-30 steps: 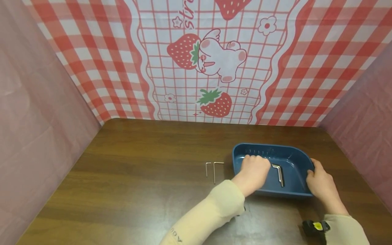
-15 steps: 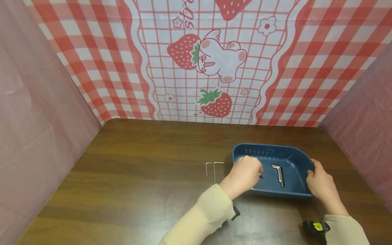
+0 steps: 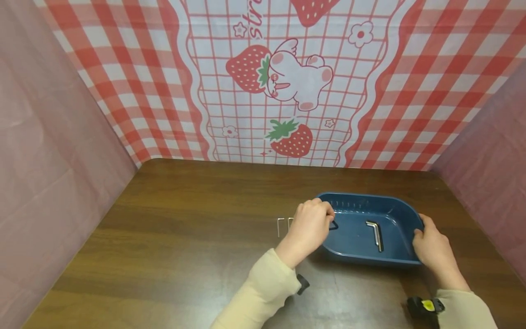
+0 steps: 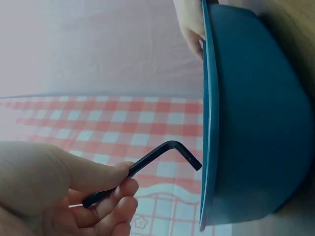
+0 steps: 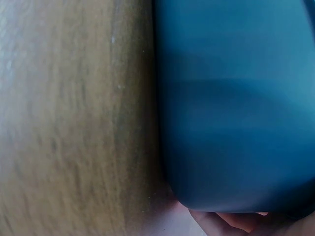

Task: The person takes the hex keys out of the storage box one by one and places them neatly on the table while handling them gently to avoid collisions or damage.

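In the head view my left hand (image 3: pixel 305 230) is over the left end of a blue plastic tray (image 3: pixel 353 237). Between thumb and fingers it pinches a black hex key (image 4: pixel 153 160), whose short bent end points at the tray's rim in the left wrist view. My right hand (image 3: pixel 436 244) grips the tray's right end, thumb at the rim. Inside the tray lies a silver hex key (image 3: pixel 376 235); whether a second lies against it I cannot tell. Left of the tray a small thin hex key (image 3: pixel 278 227) rests on the table, beside a larger one (image 3: pixel 290 221) mostly hidden behind my left hand.
The brown wooden table (image 3: pixel 172 237) extends left and in front of the tray. A red and white checked cloth (image 3: pixel 156 114) with strawberries hangs behind it. Pink cloth (image 3: pixel 61 137) hangs at both sides. A black strap device (image 3: pixel 425 305) sits by my right sleeve.
My left hand has come up and leftward from inside the tray, bringing the black hex key with it. The right hand and the tray have stayed in place.
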Demonstrator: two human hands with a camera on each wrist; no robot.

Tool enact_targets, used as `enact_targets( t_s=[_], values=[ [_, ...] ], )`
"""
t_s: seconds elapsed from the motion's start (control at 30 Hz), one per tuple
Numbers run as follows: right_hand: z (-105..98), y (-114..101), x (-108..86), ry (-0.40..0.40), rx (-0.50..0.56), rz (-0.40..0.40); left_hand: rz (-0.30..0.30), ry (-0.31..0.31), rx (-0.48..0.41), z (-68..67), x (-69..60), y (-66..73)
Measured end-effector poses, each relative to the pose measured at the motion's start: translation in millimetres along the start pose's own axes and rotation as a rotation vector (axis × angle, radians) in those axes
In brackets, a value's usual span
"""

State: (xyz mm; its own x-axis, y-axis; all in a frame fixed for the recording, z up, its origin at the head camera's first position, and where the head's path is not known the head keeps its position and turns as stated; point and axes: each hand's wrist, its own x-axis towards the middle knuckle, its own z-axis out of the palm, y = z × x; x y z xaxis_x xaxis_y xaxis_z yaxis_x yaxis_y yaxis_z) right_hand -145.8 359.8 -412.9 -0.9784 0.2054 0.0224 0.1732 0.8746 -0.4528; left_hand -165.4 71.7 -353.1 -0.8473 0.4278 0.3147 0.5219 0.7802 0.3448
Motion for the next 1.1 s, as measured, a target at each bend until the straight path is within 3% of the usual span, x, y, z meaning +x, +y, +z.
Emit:
enact_targets(
  t_s=[0.37,0.67,0.87,1.0,1.1],
  values=[
    [-0.3,-1.0,0.2,0.015,-0.008,0.000,-0.070,0.099,0.033,-5.0,-4.6,-23.5],
    [-0.1,-1.2,-0.2,0.007,-0.003,0.014,-0.092,0.169,0.033,-10.0,-8.5,-55.2],
    [1.0,-0.4,-0.9,0.009,-0.002,0.021,-0.200,0.163,-0.021,-12.0,-11.8,-78.0],
    [0.9,-0.3,-0.8,0.014,-0.005,0.015,-0.258,0.183,0.010,-10.9,-14.5,-91.9],
    [0.8,-0.3,-0.2,0.017,-0.009,0.012,-0.266,0.205,0.038,-9.4,-16.3,-100.2]
  ],
)
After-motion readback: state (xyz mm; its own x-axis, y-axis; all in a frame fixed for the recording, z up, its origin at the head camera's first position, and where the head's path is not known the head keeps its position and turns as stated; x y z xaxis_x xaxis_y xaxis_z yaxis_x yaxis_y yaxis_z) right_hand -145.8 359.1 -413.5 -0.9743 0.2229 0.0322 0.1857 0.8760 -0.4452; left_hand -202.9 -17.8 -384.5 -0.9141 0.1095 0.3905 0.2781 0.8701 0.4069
